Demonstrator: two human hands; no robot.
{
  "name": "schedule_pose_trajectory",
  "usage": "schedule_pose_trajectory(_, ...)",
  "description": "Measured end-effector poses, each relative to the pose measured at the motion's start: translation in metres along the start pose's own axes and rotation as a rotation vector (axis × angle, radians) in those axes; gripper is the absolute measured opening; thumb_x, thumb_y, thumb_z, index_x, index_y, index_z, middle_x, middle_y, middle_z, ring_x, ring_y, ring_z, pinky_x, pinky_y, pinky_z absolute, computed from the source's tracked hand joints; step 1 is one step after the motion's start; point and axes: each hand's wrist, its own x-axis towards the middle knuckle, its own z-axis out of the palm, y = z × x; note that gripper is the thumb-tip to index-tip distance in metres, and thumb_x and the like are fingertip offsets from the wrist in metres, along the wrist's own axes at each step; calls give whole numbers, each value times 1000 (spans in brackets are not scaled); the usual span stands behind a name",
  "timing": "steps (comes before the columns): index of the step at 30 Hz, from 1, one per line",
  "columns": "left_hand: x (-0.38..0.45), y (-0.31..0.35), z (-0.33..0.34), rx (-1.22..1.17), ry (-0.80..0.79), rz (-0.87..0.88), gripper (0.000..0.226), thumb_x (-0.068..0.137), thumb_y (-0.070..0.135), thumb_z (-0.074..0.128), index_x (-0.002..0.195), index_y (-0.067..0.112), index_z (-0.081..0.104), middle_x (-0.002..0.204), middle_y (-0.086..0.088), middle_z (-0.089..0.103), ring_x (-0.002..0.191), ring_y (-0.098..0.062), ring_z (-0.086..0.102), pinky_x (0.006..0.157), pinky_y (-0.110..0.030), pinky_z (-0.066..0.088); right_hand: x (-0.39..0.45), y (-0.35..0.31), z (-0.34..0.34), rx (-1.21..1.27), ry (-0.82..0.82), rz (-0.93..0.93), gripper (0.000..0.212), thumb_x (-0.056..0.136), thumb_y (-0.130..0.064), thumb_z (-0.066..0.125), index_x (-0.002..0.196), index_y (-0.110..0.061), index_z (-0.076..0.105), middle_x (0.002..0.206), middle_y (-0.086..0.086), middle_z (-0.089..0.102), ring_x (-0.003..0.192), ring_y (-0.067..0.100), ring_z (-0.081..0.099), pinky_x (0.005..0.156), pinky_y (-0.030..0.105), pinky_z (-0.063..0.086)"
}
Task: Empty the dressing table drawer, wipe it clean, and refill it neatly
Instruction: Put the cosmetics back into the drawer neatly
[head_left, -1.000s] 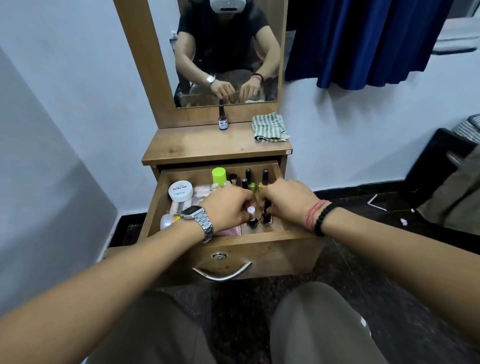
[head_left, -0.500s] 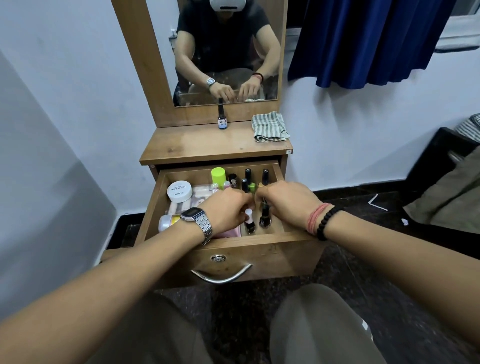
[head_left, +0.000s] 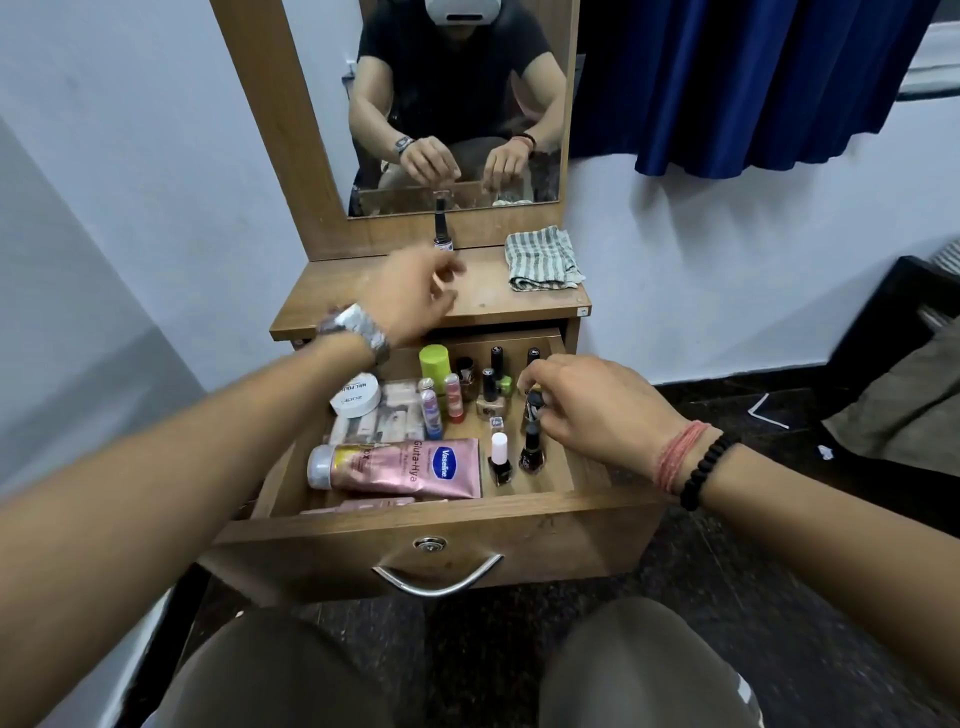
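The drawer (head_left: 426, 525) stands pulled out, full. The right hand (head_left: 587, 410) pinches a dark nail polish bottle (head_left: 533, 406) at far right; lifting it could topple the close-packed neighbours. The left hand (head_left: 410, 296) hovers blurred over the desk (head_left: 363, 296); whether it holds anything is unclear.

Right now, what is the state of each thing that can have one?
Drawer: pulled open, still full.
Vaseline tube: lying flat, capped.
Cloth: folded on the tabletop, unused.
Left hand: above the tabletop, blurred.
Right hand: pinching a dark bottle in the drawer.
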Motion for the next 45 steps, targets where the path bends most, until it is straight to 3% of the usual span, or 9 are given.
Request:
schedule_pose_trajectory(3,50,-17,-4,33,125,-81,31,89,9,51,115,14,66,114,-7,65,99,-23,62,91,-38,50,-1,3,0,48,-35,-22,32,86,-23,51,117,-27,57,90,-12,50,90,14,56,68,31,46)
schedule_pose_trajectory(7,99,-36,1,105,96,-153,39,86,8,54,124,15,62,128,-12,58,119,-29,53,101,-41,44,-3,12,2,108,-66,-15,30,85,-22,54,114,-29,58,86,-16,49,85,9,53,74,31,49)
schedule_pose_trajectory(12,121,-49,15,225,-8,-146,36,88,15,58,124,15,62,131,-13,57,122,-34,49,100,-42,44,-1,24,5,285,-89,25,25,85,-18,58,106,-29,63,77,-14,60,67,-7,51,59,14,37)
schedule_pose_trajectory(17,114,-52,13,189,17,-149,26,84,22,68,108,14,67,114,-13,65,109,-31,57,89,-38,50,-3,33,2,414,-45,88,23,85,-14,60,103,-27,67,76,-11,64,61,-11,52,56,8,37)
schedule_pose_trajectory(24,51,1,-27,36,60,99,19,83,30,70,98,19,68,99,0,71,91,-13,64,83,-33,52,-10,39,-23,450,140,155,18,85,-15,61,95,-29,67,81,-11,67,54,-2,51,58,7,39)
schedule_pose_trajectory(30,-39,57,-38,-114,-253,312,20,80,31,73,99,27,70,89,10,67,82,-6,62,74,-32,53,-18,28,-41,469,217,144,19,84,-15,60,92,-30,66,81,-13,67,54,-3,52,60,5,40)
schedule_pose_trajectory(35,-75,69,-3,16,-397,459,20,80,30,73,99,25,72,100,4,61,92,-11,50,83,-31,43,-27,15,-38,395,127,120,19,83,-14,60,94,-29,65,81,-12,66,58,-9,52,58,10,39)
schedule_pose_trajectory(41,-82,67,34,281,-369,472,24,82,37,63,106,36,66,111,13,54,111,-13,43,86,-31,26,-45,11,-29,326,-10,115,18,84,-17,60,98,-27,67,78,-13,64,62,-13,52,57,8,38)
schedule_pose_trajectory(45,-84,66,47,370,-417,493,28,84,37,60,112,39,62,114,14,50,112,-12,39,87,-33,21,-56,10,-28,286,-52,110,19,90,-16,53,97,-26,68,68,-22,54,62,-13,49,58,9,36)
